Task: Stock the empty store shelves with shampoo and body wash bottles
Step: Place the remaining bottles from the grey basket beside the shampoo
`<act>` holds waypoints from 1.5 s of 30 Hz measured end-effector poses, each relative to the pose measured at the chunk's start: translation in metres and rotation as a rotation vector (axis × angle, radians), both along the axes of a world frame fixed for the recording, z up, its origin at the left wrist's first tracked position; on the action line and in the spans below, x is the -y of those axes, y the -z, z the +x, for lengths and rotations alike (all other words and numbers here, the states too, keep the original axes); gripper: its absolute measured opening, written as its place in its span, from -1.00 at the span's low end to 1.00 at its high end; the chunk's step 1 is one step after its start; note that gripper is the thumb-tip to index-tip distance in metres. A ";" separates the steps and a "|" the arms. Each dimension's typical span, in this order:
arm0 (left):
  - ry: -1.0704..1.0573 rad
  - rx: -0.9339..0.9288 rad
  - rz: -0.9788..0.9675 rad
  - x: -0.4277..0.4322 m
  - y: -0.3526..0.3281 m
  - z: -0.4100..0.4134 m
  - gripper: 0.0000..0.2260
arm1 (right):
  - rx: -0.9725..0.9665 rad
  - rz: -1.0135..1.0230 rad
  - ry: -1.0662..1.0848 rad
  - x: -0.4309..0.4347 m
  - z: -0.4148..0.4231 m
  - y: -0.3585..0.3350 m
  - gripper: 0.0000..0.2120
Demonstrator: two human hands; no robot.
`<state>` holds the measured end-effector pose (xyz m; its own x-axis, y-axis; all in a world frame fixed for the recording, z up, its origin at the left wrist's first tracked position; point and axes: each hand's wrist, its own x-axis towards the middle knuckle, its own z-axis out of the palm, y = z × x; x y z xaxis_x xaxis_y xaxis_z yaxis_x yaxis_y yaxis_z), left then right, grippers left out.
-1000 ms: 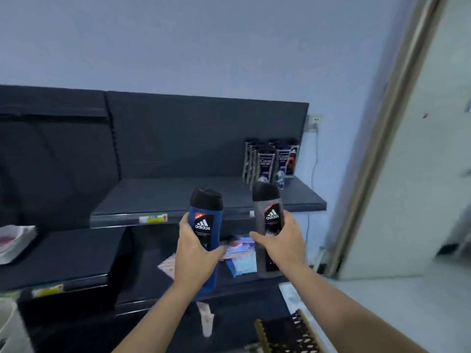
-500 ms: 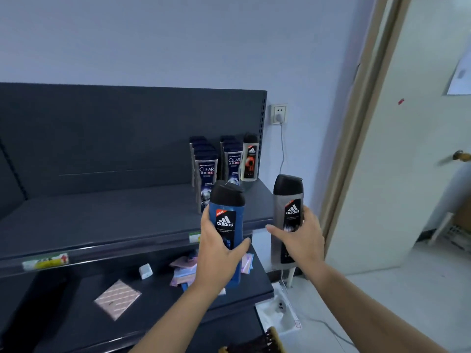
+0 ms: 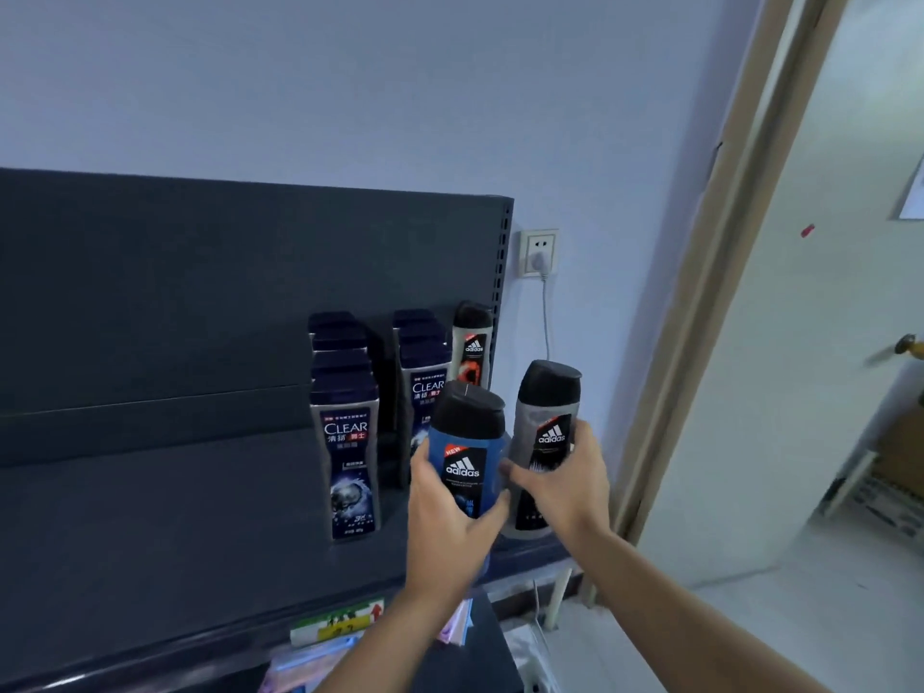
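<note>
each hand [image 3: 450,512] grips a bottle [image 3: 467,457]

left hand [image 3: 445,522] grips blue bottle [image 3: 466,457] | right hand [image 3: 565,487] grips grey bottle [image 3: 547,432] | over shelf [image 3: 175,532]

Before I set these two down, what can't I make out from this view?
Head view:
Blue bottle base: hidden by left hand; whether it touches the shelf is unclear.
Grey bottle lower label: covered by right hand.
Clear rows: front bottles hide how many stand behind.
Shelf tag: print blurred.
Lower-shelf packets: cut by bottom edge.
</note>
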<state>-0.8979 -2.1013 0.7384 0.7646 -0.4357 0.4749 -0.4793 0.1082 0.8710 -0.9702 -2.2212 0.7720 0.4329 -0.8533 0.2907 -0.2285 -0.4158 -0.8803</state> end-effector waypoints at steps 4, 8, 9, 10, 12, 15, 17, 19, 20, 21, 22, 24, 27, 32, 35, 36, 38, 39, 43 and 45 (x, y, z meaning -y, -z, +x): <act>-0.027 -0.022 -0.007 0.024 0.009 0.016 -0.20 | -0.047 -0.001 -0.050 0.031 0.033 0.006 -0.38; -0.060 0.003 0.001 0.044 0.019 0.025 -0.21 | -0.038 0.043 -0.092 0.065 0.062 0.022 -0.42; -0.075 -0.003 -0.001 0.049 0.021 0.026 -0.21 | -0.029 0.054 -0.099 0.073 0.069 0.024 -0.43; -0.085 -0.018 -0.005 0.054 0.022 0.027 -0.23 | -0.024 0.062 -0.109 0.081 0.077 0.026 -0.44; -0.112 -0.048 -0.005 0.066 0.026 0.028 -0.27 | -0.024 0.055 -0.142 0.094 0.092 0.027 -0.45; -0.167 -0.059 0.018 0.082 0.027 0.027 -0.27 | -0.047 0.032 -0.219 0.111 0.108 0.024 -0.51; -0.215 -0.057 0.038 0.092 0.029 0.027 -0.28 | -0.066 0.028 -0.273 0.123 0.119 0.024 -0.51; -0.291 -0.042 0.050 0.100 0.032 0.028 -0.29 | -0.057 0.027 -0.328 0.133 0.130 0.028 -0.46; -0.328 -0.033 0.049 0.103 0.032 0.027 -0.29 | -0.046 0.030 -0.346 0.138 0.135 0.030 -0.44; -0.359 -0.026 0.043 0.105 0.034 0.027 -0.28 | -0.031 0.035 -0.360 0.142 0.139 0.032 -0.42; -0.383 -0.022 0.037 0.108 0.034 0.027 -0.26 | -0.010 0.036 -0.373 0.145 0.143 0.034 -0.42; -0.417 -0.018 0.034 0.112 0.035 0.028 -0.25 | 0.024 0.025 -0.398 0.149 0.148 0.036 -0.42; -0.448 0.015 0.044 0.121 0.035 0.033 -0.26 | 0.064 -0.012 -0.410 0.153 0.154 0.038 -0.39; -0.435 0.056 0.062 0.142 0.034 0.052 -0.23 | -0.041 -0.026 -0.434 0.158 0.160 0.040 -0.33; -0.447 0.091 0.079 0.150 0.036 0.056 -0.21 | -0.081 -0.051 -0.499 0.165 0.144 0.049 -0.14; -0.459 0.120 0.089 0.152 0.037 0.057 -0.19 | -0.098 -0.072 -0.511 0.169 0.134 0.053 -0.12; -0.466 0.174 0.099 0.155 0.038 0.059 -0.17 | -0.144 -0.121 -0.498 0.178 0.114 0.059 -0.19; -0.465 0.190 0.101 0.158 0.038 0.060 -0.16 | -0.153 -0.138 -0.494 0.183 0.107 0.062 -0.26; -0.482 0.198 0.094 0.169 0.034 0.060 -0.14 | -0.136 0.032 -0.512 0.190 0.103 0.057 -0.40; -0.466 0.174 0.085 0.170 0.033 0.059 -0.13 | -0.160 0.083 -0.551 0.185 0.110 0.052 -0.41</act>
<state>-0.8389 -2.2711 0.7054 0.7998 -0.1093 0.5902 -0.5985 -0.2198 0.7703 -0.8602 -2.4067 0.7197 0.8528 -0.5065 0.1270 -0.1306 -0.4425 -0.8872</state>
